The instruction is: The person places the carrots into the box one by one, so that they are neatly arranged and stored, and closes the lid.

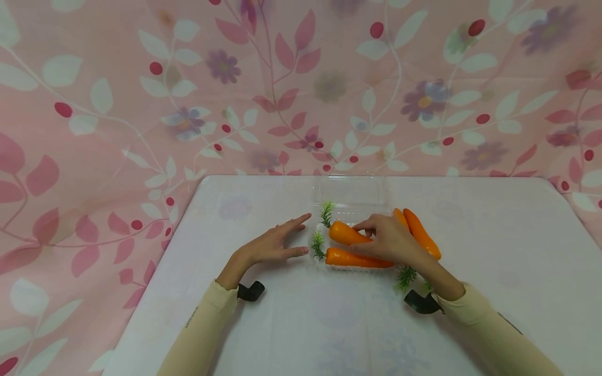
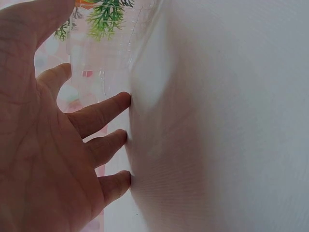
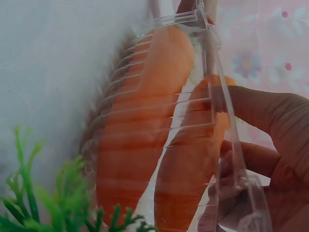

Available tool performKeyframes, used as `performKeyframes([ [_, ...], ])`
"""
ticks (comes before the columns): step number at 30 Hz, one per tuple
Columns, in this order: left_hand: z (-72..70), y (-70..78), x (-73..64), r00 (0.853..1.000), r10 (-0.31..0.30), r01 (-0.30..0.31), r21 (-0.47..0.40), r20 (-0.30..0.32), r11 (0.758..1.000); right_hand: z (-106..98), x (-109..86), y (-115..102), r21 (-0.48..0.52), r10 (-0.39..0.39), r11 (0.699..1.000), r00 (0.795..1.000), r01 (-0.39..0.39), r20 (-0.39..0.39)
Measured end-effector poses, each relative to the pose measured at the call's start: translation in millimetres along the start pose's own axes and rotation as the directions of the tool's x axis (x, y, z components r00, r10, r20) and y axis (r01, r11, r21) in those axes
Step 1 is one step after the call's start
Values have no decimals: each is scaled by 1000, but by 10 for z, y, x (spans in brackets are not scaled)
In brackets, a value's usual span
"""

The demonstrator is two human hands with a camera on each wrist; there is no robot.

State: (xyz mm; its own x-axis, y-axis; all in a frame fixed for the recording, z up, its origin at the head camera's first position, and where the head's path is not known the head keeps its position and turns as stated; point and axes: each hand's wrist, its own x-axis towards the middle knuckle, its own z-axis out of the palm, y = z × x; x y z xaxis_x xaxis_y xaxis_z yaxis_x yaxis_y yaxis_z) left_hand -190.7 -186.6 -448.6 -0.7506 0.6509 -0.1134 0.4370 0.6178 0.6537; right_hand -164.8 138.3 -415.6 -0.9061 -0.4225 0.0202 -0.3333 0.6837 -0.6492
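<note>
A flowered pink cloth (image 1: 282, 78) is hanging behind the white surface (image 1: 282, 324), where a clear box (image 1: 352, 214) is sitting, lid open. The left hand (image 1: 273, 243) is spreading its fingers beside the box; whether they're touching it, I can't tell. The right hand (image 1: 392, 237) is reaching in, fingers pinching the rear carrot (image 1: 345, 233) inside, beside the front carrot (image 1: 355, 258), and partly hiding two loose carrots (image 1: 423, 235) outside. Leafy tops (image 1: 406, 277) are poking out near its wrist.
</note>
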Motion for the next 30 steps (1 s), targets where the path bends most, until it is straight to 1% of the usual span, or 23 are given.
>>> performKeyframes([
  [4, -3, 7, -2, 1000, 3, -3, -6, 0, 1000, 31, 4, 8, -16, 1, 1000, 1000, -1, 16],
  [14, -3, 5, 1, 1000, -1, 1, 1, 4, 1000, 90, 12, 54, -29, -26, 999, 999, 27, 40],
  [19, -5, 11, 0, 1000, 5, -5, 3, -4, 1000, 100, 6, 46, -48, -10, 999, 998, 13, 56],
  [24, -6, 16, -7, 1000, 5, -5, -2, -4, 1000, 102, 3, 28, -83, 10, 997, 996, -3, 87],
  [30, 3, 4, 1, 1000, 2, -2, 7, -4, 1000, 114, 7, 25, -102, 42, 994, 991, -29, 127],
])
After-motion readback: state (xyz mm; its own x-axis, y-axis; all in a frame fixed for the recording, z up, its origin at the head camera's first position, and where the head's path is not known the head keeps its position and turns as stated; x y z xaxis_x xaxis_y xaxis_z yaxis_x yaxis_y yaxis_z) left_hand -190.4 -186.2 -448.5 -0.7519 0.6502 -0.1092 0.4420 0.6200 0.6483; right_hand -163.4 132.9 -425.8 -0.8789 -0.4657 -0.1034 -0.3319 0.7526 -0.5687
